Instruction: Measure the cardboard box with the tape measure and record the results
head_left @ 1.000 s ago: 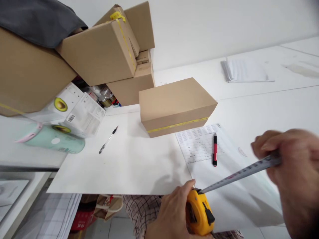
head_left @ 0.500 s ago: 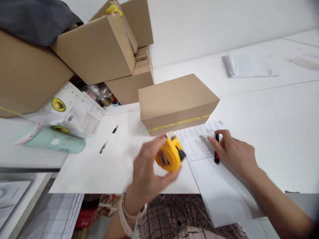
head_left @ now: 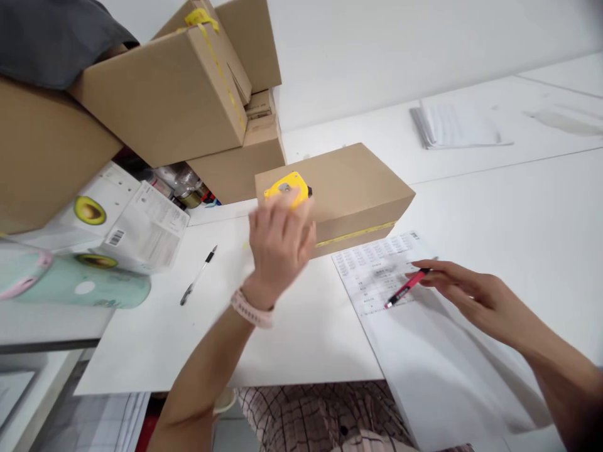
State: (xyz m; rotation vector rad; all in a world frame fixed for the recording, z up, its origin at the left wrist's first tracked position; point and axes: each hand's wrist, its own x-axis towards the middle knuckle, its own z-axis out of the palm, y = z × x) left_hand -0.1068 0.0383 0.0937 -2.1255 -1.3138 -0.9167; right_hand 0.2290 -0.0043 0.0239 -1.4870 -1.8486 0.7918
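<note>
**Apparently Between Two Tools**

On the counter (head_left: 518,207) stands a carton (head_left: 362,182), beside a printed sheet (head_left: 354,271). Left hand (head_left: 282,242) wraps blurred fingers around a tape measure (head_left: 285,184) at the carton; right hand (head_left: 471,298) pinches a red pen (head_left: 407,288). Likely step: readying the pen; next probably calls for regripping it.

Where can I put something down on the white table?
There's bare table between the paper stack and the right hand, and a smaller patch between the left arm and the printed paper. The far left is crowded with boxes and a green bottle.
</note>
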